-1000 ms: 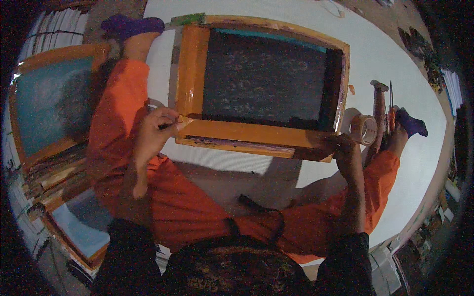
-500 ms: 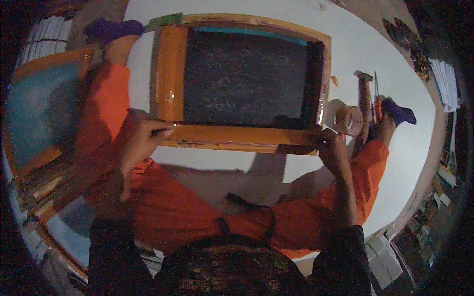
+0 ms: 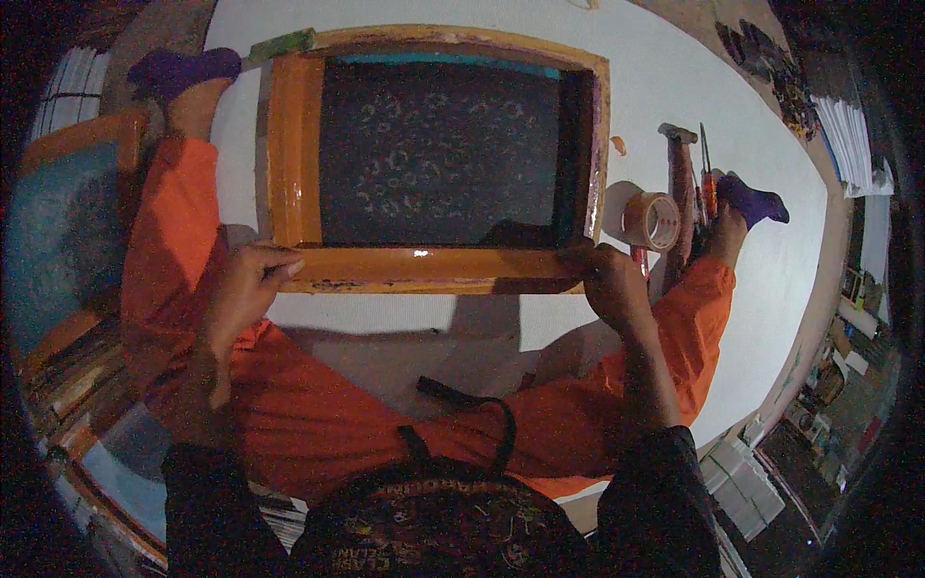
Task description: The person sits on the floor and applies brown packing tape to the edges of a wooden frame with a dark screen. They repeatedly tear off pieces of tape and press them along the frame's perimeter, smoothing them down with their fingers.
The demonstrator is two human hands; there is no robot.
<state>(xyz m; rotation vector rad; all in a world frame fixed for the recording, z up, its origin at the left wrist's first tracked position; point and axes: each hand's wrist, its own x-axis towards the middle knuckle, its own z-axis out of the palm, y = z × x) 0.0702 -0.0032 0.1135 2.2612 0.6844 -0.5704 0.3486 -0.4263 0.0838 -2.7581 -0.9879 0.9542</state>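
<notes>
A wooden-framed screen (image 3: 599,144) with dark mesh (image 3: 434,159) lies flat in front of me between my legs. Glossy brown tape (image 3: 296,159) covers its left inner border. Along the near side stretches another strip of brown tape (image 3: 414,262). My left hand (image 3: 241,289) pinches this strip's left end by the near left corner, thumb and fingertips pressed together. At the near right corner my right hand (image 3: 617,289) is closed on the other end, its fingertips partly hidden in shadow.
Right of the screen are a tape roll (image 3: 650,222), a hammer (image 3: 680,183) and a screwdriver (image 3: 709,183) by my foot. A green block-like piece (image 3: 283,44) touches the far left corner. Another framed screen (image 3: 72,212) leans at left. Everything central rests on a white board (image 3: 761,299).
The whole view has shifted, so the screen and tools appear farther left. Both hands stay at the near corners, and a bright glint now shows on the near tape strip.
</notes>
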